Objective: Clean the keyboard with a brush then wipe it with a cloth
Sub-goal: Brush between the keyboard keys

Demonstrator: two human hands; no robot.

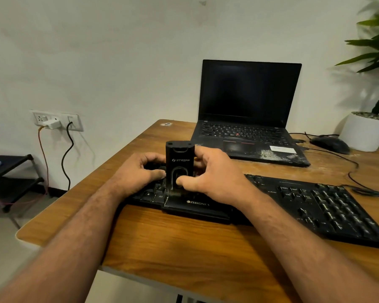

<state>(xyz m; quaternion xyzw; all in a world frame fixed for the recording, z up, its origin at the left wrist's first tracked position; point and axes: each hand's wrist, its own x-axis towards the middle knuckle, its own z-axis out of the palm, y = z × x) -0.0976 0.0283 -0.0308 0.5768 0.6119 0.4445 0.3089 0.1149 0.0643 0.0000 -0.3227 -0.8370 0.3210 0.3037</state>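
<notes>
Both hands held the black brush tool [179, 166] upright on the left part of the keyboard [293, 206], which lay on the wooden desk [173, 241] before the laptop [249, 119]. The left hand [138, 171] gripped one side, and the right hand [210, 173] gripped the other with its thumb on the front. I think short, light strokes along the key rows would be best. I saw no cloth.

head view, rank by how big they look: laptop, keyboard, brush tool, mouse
1. Laptop and keyboard: too close to rank; the keyboard lies nearer and is partly hidden by hands.
2. Brush tool, upright on the keyboard.
3. Mouse, farther back, so the last two are unsure.
</notes>
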